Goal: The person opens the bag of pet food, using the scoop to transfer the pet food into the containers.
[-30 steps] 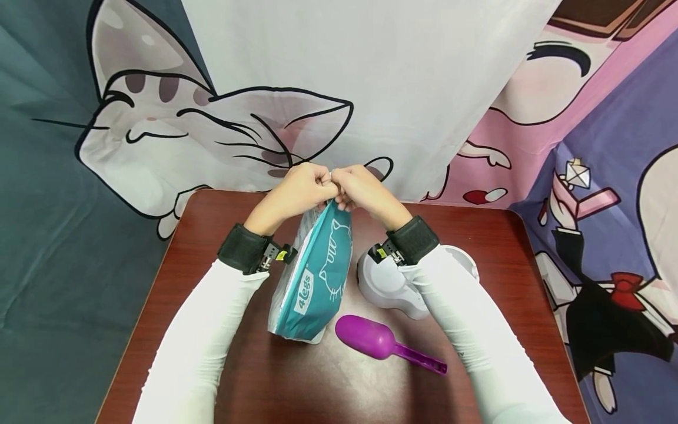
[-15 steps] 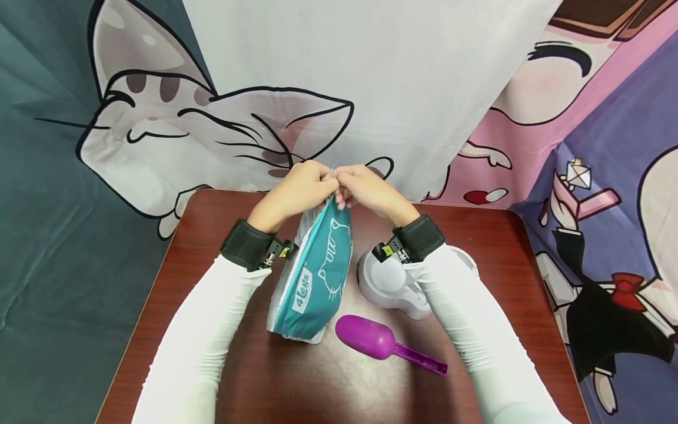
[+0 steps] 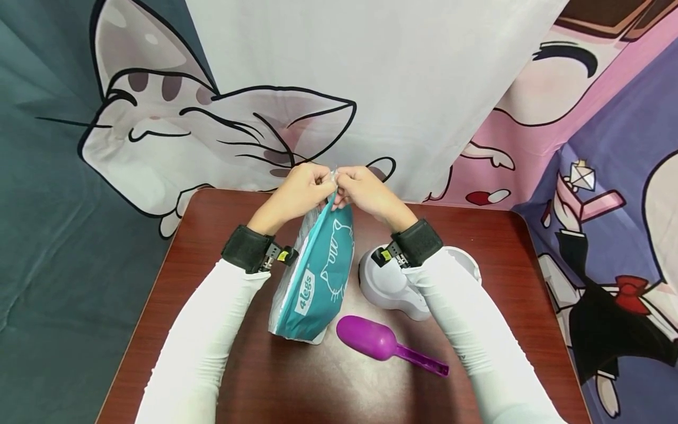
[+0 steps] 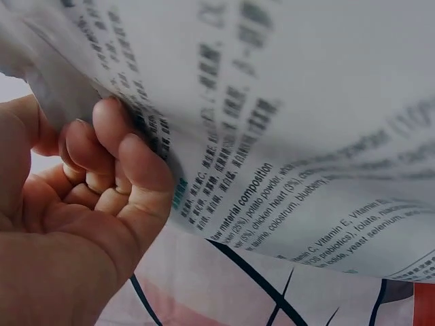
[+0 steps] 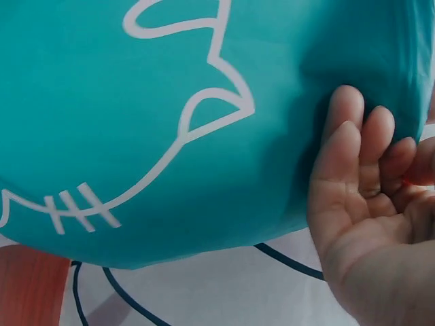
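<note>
A teal and white pet food bag (image 3: 323, 271), printed with a cat outline, stands upright on the table. Both hands meet at its top edge. My left hand (image 3: 304, 189) pinches the top from the left; in the left wrist view its fingers (image 4: 139, 163) curl against the bag's white back panel (image 4: 285, 156) of printed text. From the other side my right hand (image 3: 365, 189) pinches the same top edge. In the right wrist view its fingertips (image 5: 343, 139) lie along the teal front (image 5: 109, 122). The pinched edge itself is mostly hidden by the fingers.
A purple scoop (image 3: 371, 338) lies on the brown table (image 3: 254, 377) in front of the bag. To the bag's right stands a light grey double-bowl feeder (image 3: 386, 288), partly covered by the right forearm. A cartoon-printed cloth (image 3: 413, 88) hangs behind the table.
Both hands stay at the bag's top and shift only slightly. A little more of the bag's top edge shows between them now. Scoop and feeder stay put.
</note>
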A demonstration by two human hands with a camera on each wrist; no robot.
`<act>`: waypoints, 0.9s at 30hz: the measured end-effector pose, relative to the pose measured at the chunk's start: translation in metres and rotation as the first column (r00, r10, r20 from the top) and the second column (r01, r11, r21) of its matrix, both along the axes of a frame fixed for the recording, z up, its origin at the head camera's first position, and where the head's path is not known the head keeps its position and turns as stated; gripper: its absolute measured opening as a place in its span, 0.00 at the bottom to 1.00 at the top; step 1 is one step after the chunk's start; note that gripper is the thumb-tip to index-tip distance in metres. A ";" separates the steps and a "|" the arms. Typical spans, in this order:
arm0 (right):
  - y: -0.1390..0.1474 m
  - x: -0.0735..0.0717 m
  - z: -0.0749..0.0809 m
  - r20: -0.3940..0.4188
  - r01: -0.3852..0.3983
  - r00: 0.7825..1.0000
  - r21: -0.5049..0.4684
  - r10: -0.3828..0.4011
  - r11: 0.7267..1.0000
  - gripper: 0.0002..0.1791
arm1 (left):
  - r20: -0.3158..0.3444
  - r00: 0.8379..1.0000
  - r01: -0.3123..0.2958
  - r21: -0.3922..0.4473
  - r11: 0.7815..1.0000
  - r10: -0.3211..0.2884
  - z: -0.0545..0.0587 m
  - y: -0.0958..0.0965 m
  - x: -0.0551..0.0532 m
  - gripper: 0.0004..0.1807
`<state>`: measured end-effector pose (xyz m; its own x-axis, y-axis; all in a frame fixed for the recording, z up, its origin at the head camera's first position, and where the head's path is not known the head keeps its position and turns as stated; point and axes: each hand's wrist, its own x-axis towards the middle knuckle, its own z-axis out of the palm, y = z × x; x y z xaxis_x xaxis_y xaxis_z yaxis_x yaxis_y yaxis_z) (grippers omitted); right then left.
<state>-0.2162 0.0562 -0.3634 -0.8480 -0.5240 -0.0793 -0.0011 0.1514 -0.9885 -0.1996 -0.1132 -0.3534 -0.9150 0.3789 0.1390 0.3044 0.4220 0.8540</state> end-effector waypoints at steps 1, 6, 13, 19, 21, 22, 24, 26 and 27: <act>0.000 0.000 -0.001 -0.006 0.004 1.000 -0.001 -0.004 1.000 0.18 | -0.011 1.000 0.000 0.002 1.000 0.000 -0.001 0.000 0.000 0.17; -0.001 0.001 -0.003 -0.058 0.024 0.998 0.027 -0.022 0.999 0.17 | -0.042 0.999 0.000 0.024 1.000 0.001 -0.005 -0.001 -0.001 0.18; 0.000 0.002 -0.003 -0.071 0.043 0.997 0.063 -0.038 0.997 0.18 | -0.011 1.000 0.015 0.053 0.998 -0.015 -0.006 -0.005 -0.001 0.18; 0.001 0.001 -0.001 -0.045 0.032 0.999 0.058 -0.030 0.998 0.17 | 0.021 0.999 0.038 0.052 0.998 -0.039 -0.002 -0.005 0.001 0.18; 0.001 0.000 -0.002 -0.061 0.032 0.998 0.064 -0.029 0.997 0.17 | 0.031 0.998 0.046 0.051 0.998 -0.047 0.003 -0.004 0.005 0.17; 0.002 0.000 -0.002 -0.071 0.032 0.997 0.068 -0.027 0.997 0.17 | 0.035 0.998 0.052 0.053 0.997 -0.054 0.007 -0.004 0.007 0.17; 0.003 -0.001 -0.002 -0.078 0.025 0.997 0.067 -0.020 0.997 0.17 | 0.046 0.996 0.067 0.062 0.996 -0.070 0.015 -0.003 0.012 0.17; 0.005 -0.002 -0.004 -0.065 0.012 0.998 0.052 -0.008 0.999 0.17 | 0.050 0.995 0.081 0.062 0.995 -0.085 0.023 -0.002 0.017 0.16; 0.006 -0.002 -0.004 -0.055 0.002 0.999 0.041 0.000 0.999 0.17 | 0.051 0.994 0.088 0.062 0.994 -0.092 0.026 -0.002 0.019 0.16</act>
